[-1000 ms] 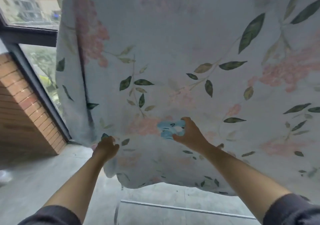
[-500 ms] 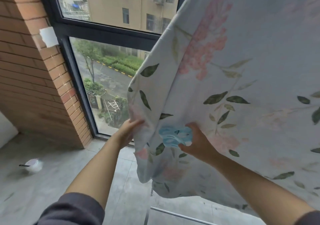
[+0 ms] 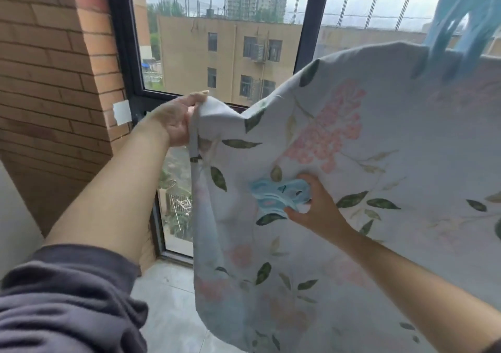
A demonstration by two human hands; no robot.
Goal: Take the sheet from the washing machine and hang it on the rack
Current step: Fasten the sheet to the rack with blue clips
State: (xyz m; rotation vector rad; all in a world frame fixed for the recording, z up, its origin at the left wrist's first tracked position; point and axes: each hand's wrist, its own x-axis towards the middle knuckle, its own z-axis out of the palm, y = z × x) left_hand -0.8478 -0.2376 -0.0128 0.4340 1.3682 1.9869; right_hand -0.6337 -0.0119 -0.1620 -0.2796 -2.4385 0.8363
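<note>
A pale blue sheet (image 3: 366,179) printed with pink flowers and green leaves hangs across the right half of the view. My left hand (image 3: 176,119) pinches its upper left corner, raised in front of the window. My right hand (image 3: 314,209) holds light blue clothes pegs (image 3: 279,195) against the front of the sheet. A big blue peg (image 3: 458,32), blurred, clamps the sheet's top edge at the upper right. The rack itself is hidden behind the cloth.
A brick pillar (image 3: 54,81) stands at the left beside a dark-framed window (image 3: 122,54) that looks out on buildings. A white patch (image 3: 122,113) is stuck on the pillar's edge. Grey floor tiles (image 3: 168,298) lie below.
My left hand has risen from the sheet's lower edge to its upper left corner, lifting it. My view has tilted up, showing more window. The right hand keeps the pegs on the cloth.
</note>
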